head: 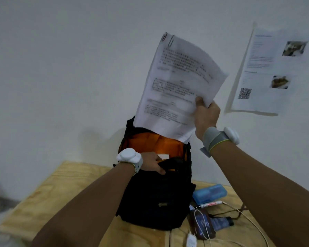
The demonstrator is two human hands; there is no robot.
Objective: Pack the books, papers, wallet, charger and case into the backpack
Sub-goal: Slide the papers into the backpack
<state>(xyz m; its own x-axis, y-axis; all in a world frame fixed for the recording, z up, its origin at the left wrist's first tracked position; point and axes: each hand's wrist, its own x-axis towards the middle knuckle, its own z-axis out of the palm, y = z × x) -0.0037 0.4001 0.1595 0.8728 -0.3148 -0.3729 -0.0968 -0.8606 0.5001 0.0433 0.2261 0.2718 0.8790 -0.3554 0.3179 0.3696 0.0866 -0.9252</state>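
Note:
A black backpack (155,198) with orange lining stands upright on the wooden table, its top open. My left hand (152,163) grips the front rim of the opening and holds it apart. My right hand (206,114) holds a clipped stack of printed papers (178,86) by the lower right corner, above the opening, with their bottom edge just over the orange lining. Something white shows inside the bag. To the right of the bag lie a blue case (210,193), a dark wallet (202,225) and a white charger (192,240) with its cable.
A marker pen (210,205) and a small dark tube (221,223) lie beside the case. The wooden table (64,189) stands against a white wall. A printed poster (268,72) hangs on the wall at the right. The table's left edge drops to the floor.

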